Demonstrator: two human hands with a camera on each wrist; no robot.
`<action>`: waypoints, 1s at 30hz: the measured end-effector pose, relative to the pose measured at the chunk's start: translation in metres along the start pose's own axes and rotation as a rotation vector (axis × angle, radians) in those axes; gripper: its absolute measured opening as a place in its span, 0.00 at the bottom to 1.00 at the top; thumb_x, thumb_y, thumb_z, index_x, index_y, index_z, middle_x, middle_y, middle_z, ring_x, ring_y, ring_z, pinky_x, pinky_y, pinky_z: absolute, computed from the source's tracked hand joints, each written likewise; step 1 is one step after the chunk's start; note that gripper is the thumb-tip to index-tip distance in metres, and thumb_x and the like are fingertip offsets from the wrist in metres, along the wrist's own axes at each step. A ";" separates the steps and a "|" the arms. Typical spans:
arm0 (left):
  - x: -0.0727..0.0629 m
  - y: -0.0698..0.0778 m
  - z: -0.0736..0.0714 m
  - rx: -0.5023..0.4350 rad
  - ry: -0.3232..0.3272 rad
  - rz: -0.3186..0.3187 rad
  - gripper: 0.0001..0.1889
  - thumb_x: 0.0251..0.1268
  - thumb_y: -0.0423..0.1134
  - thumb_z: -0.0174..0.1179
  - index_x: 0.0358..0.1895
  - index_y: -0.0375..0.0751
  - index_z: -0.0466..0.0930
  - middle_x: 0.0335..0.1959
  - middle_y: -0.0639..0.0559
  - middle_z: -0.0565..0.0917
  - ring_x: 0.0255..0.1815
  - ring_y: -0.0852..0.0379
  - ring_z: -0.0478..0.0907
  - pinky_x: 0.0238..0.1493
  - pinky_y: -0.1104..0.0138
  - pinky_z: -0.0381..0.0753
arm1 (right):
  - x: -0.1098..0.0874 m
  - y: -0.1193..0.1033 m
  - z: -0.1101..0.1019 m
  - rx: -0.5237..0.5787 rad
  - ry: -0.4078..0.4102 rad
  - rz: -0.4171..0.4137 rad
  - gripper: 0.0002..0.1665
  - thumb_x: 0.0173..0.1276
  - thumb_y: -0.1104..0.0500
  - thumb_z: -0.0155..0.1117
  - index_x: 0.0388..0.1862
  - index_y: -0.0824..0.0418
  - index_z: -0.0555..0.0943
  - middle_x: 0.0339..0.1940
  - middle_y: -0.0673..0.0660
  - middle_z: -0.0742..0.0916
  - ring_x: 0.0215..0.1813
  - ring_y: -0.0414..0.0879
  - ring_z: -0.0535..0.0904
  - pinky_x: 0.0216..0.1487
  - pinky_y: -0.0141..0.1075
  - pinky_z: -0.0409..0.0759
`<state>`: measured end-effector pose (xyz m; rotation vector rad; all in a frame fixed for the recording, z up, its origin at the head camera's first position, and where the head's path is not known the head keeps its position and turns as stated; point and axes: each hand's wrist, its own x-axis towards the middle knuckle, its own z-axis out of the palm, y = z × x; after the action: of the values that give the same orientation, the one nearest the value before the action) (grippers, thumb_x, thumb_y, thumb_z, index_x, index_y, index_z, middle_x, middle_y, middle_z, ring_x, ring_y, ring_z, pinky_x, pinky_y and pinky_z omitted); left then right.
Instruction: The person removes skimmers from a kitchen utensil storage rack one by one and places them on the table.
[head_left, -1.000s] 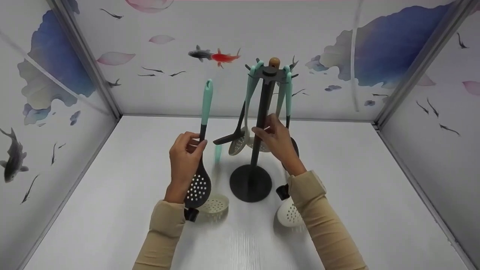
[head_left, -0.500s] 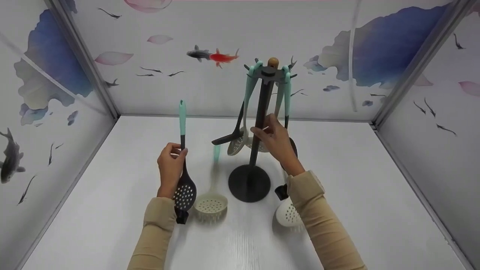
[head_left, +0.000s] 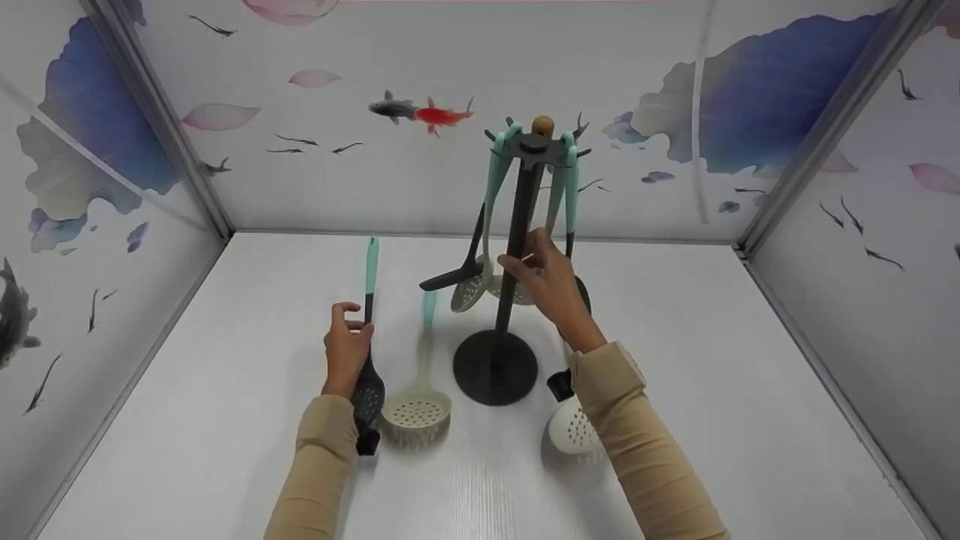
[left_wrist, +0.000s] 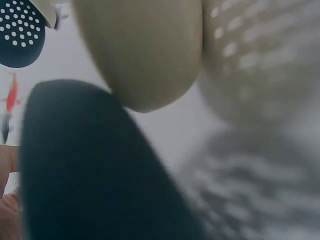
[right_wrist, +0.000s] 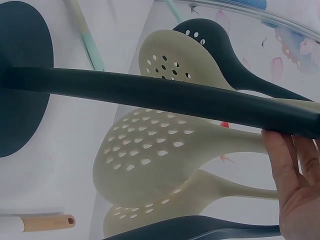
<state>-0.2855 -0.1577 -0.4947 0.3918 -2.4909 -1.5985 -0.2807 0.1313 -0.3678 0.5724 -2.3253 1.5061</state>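
Note:
My left hand (head_left: 347, 349) pinches the dark shaft of a black skimmer with a mint handle (head_left: 372, 266), low over the table; its perforated bowl points toward me. In the left wrist view a large dark surface (left_wrist: 95, 165) fills the foreground, with fingers (left_wrist: 7, 210) at the left edge. Right beside it lies a beige skimmer (head_left: 417, 411). My right hand (head_left: 551, 285) grips the pole of a black utensil stand (head_left: 517, 232), fingers and thumb at mid-height. Several mint-handled utensils hang from its top, among them a beige skimmer (right_wrist: 145, 145) behind the pole.
A white perforated utensil (head_left: 576, 429) lies under the right forearm, partly hidden. In the right wrist view a wooden handle (right_wrist: 50, 222) shows on the table near the stand's round base (right_wrist: 30, 120). Patterned panels (head_left: 337, 172) wall in the white table (head_left: 750, 375) at the back and sides.
My left hand has carried the black skimmer left, away from the stand, and lowered it beside the beige one. The right hand has stayed on the pole.

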 end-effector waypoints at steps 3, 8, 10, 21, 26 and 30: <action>0.000 -0.004 0.002 0.051 -0.038 -0.011 0.12 0.66 0.29 0.48 0.52 0.37 0.67 0.48 0.36 0.76 0.46 0.44 0.75 0.45 0.57 0.74 | 0.000 0.000 0.000 0.002 -0.005 -0.001 0.14 0.67 0.55 0.60 0.43 0.61 0.70 0.37 0.54 0.81 0.36 0.46 0.81 0.40 0.37 0.79; -0.001 -0.008 0.005 0.144 -0.176 -0.096 0.14 0.66 0.30 0.47 0.50 0.30 0.76 0.52 0.34 0.76 0.51 0.42 0.74 0.53 0.55 0.74 | 0.000 0.001 0.000 0.004 -0.008 -0.003 0.14 0.67 0.55 0.60 0.43 0.61 0.69 0.37 0.54 0.81 0.36 0.46 0.82 0.40 0.37 0.79; -0.003 -0.007 0.005 0.192 -0.262 -0.125 0.16 0.66 0.32 0.47 0.54 0.28 0.74 0.54 0.32 0.76 0.54 0.41 0.74 0.56 0.53 0.72 | 0.000 0.000 -0.001 0.006 -0.005 -0.002 0.14 0.67 0.55 0.60 0.43 0.62 0.69 0.37 0.55 0.81 0.36 0.46 0.82 0.40 0.37 0.79; -0.006 0.000 0.005 0.327 -0.369 -0.131 0.20 0.67 0.34 0.44 0.58 0.26 0.70 0.57 0.31 0.74 0.59 0.39 0.72 0.61 0.51 0.69 | 0.000 0.001 0.001 0.016 -0.007 0.032 0.13 0.67 0.55 0.59 0.40 0.61 0.69 0.36 0.55 0.81 0.36 0.46 0.82 0.38 0.37 0.79; -0.007 0.003 0.002 0.329 -0.385 -0.147 0.20 0.67 0.34 0.44 0.58 0.26 0.70 0.56 0.31 0.75 0.57 0.40 0.73 0.60 0.51 0.69 | 0.000 0.001 0.001 0.018 -0.007 0.027 0.12 0.67 0.55 0.60 0.40 0.61 0.69 0.36 0.55 0.81 0.36 0.45 0.82 0.38 0.37 0.79; -0.008 0.005 0.000 0.327 -0.405 -0.155 0.20 0.67 0.35 0.44 0.58 0.25 0.70 0.56 0.31 0.75 0.57 0.39 0.72 0.61 0.50 0.68 | 0.000 0.000 0.000 0.024 -0.009 0.036 0.13 0.67 0.55 0.60 0.40 0.61 0.68 0.36 0.56 0.82 0.36 0.46 0.82 0.38 0.37 0.78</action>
<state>-0.2781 -0.1534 -0.4895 0.3330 -3.1172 -1.4382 -0.2810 0.1309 -0.3678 0.5480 -2.3396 1.5517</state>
